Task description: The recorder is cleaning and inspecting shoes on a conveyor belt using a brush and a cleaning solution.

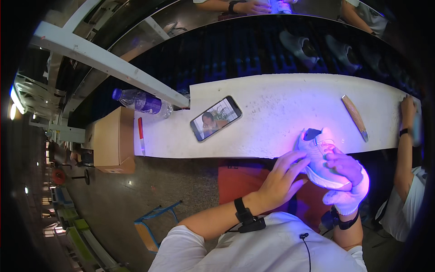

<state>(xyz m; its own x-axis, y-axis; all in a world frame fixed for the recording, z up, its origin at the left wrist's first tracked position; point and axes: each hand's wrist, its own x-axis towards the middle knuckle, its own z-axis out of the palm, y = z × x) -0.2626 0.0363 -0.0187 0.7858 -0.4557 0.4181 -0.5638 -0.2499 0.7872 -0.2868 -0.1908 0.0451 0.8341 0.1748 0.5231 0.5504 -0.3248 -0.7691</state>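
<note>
A white shoe (317, 167) is held over the table's near edge, lit by violet light, its dark opening toward the far side. My right hand (351, 174), in a white glove with the fingertips bare, is closed around the shoe's right side. On its left side, my bare left hand (280, 180) has its fingers apart, with the fingertips at the shoe's edge; whether they press on it is hard to tell. Beyond the shoe, a wooden-handled knife (353, 116) lies on the white tabletop (272, 113).
Left on the table are a phone (216, 119) showing a picture and a slim red-handled tool (141, 135). A plastic bottle (144, 102) lies by a cardboard box (122, 140) and a white metal post (113, 63). Shoes (300, 47) sit on the dark conveyor behind. A co-worker's arm (404, 149) rests at right.
</note>
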